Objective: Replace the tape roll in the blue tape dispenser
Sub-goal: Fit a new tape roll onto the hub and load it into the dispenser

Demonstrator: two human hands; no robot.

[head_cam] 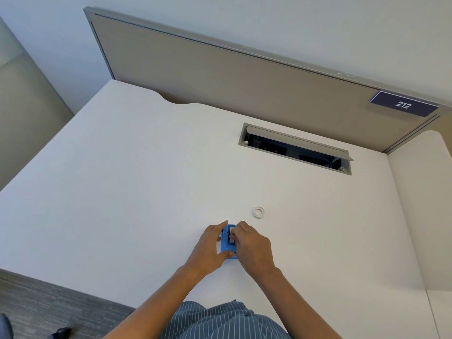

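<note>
We see bright, even, diffuse light with a cool tint; no single source shows. The white desk (122, 179) reads flat, no hot glare. Shadows are soft and faint: a thin one under the hands (210, 243) and under the white ring (258, 212). Wide-angle distortion bends the partition (220, 77) and desk edges (worst toward the corners). Slight softness overall, with compression smear on the carpet (49, 304).

From my remote feed, both hands cover most of the blue tape dispenser (229, 242) at lower centre; its contents are unreadable.
</note>
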